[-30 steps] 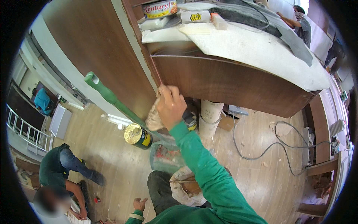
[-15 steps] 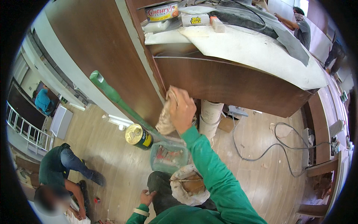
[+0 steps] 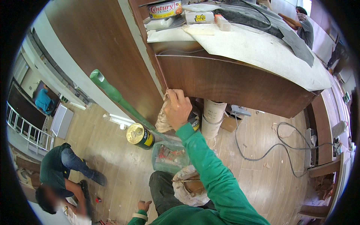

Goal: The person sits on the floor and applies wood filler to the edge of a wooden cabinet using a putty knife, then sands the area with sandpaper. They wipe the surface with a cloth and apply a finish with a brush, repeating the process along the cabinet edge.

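Observation:
My right hand (image 3: pixel 177 109) is closed on a crumpled beige cloth (image 3: pixel 162 122), which hangs down from the fingers. It is at the inner corner where the upright brown wood panel (image 3: pixel 93 48) meets the brown front board (image 3: pixel 232 78) of the counter. Low down by my left knee is my left hand (image 3: pixel 143 205), holding nothing that shows, its thumb apart from the curled fingers. Between my legs stands a white sack (image 3: pixel 179 187) with its top open and brown contents. Just beyond it, a translucent green tub (image 3: pixel 170 164) with red-stained bits sits on the floor.
A long green handle (image 3: pixel 112 92) leans toward the panel, beside a black-and-yellow can (image 3: pixel 140 135). White cylindrical containers (image 3: pixel 212 123) stand under the counter. A grey cable (image 3: pixel 258 154) loops over the floor at right. One person (image 3: pixel 62 168) crouches at left; others work farther off.
My right hand has drawn slightly down and back along the corner with the cloth. My left hand has dropped a little lower, away from the knee.

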`<act>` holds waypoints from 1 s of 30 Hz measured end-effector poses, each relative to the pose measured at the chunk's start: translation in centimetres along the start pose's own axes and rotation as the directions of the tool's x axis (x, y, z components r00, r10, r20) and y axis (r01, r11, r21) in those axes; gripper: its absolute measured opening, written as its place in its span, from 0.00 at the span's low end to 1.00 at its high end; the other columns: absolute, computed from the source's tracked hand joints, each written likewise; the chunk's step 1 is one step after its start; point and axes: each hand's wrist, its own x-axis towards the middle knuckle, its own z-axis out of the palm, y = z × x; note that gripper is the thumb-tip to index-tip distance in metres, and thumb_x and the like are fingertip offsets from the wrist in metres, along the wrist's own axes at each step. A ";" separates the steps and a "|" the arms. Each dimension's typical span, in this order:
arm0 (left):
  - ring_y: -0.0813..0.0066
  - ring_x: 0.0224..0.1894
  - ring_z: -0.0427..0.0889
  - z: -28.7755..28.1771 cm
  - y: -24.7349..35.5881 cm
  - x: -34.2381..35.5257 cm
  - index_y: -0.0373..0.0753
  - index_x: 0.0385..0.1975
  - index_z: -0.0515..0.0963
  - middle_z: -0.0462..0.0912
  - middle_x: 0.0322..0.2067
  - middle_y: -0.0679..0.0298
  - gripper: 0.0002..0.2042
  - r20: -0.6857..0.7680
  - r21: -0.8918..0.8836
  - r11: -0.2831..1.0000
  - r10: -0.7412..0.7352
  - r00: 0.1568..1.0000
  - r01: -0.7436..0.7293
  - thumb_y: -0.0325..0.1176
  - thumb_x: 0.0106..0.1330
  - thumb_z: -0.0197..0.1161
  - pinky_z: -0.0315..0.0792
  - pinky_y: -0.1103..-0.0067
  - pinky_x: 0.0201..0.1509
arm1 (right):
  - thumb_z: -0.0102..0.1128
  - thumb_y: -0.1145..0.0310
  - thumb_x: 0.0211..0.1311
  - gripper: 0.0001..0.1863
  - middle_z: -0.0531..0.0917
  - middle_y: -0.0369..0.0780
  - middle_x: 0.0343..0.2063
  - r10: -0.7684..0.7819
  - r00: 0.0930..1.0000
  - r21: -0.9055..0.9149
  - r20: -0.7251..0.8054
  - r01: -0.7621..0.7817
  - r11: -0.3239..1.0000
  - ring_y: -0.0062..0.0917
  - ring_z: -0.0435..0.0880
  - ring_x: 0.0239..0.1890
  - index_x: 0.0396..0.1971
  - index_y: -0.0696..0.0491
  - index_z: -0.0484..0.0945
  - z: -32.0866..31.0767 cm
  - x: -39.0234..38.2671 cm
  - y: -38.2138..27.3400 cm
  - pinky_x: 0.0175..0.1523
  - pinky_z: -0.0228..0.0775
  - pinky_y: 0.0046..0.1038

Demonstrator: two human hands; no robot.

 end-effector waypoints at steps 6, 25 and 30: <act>0.47 0.27 0.80 0.8 -2.9 0.4 0.26 0.18 0.76 0.83 0.25 0.44 0.31 0.006 0.066 0.997 -0.050 0.999 0.049 0.54 0.46 0.79 0.73 0.57 0.37 | 0.65 0.75 0.53 0.16 0.80 0.38 0.37 -0.043 0.999 0.002 -0.014 0.043 0.999 0.33 0.82 0.34 0.45 0.52 0.83 -0.2 1.9 -1.0 0.39 0.67 0.35; 0.48 0.29 0.82 1.1 0.0 1.7 0.27 0.25 0.83 0.83 0.22 0.47 0.26 0.012 -0.015 0.997 0.082 0.997 -0.082 0.52 0.50 0.76 0.75 0.58 0.38 | 0.65 0.73 0.54 0.14 0.82 0.37 0.37 0.040 0.963 -0.087 0.268 -0.017 0.996 0.36 0.84 0.35 0.43 0.46 0.82 -1.8 -2.3 1.6 0.39 0.72 0.36; 0.60 0.18 0.79 1.6 -3.5 1.3 0.29 0.16 0.82 0.80 0.15 0.53 0.25 0.052 -0.029 0.964 0.265 0.963 -0.264 0.51 0.54 0.74 0.75 0.63 0.31 | 0.65 0.73 0.57 0.15 0.83 0.37 0.39 -0.006 0.996 -0.022 0.094 0.008 1.000 0.36 0.84 0.33 0.45 0.48 0.82 -2.8 0.9 0.2 0.35 0.73 0.36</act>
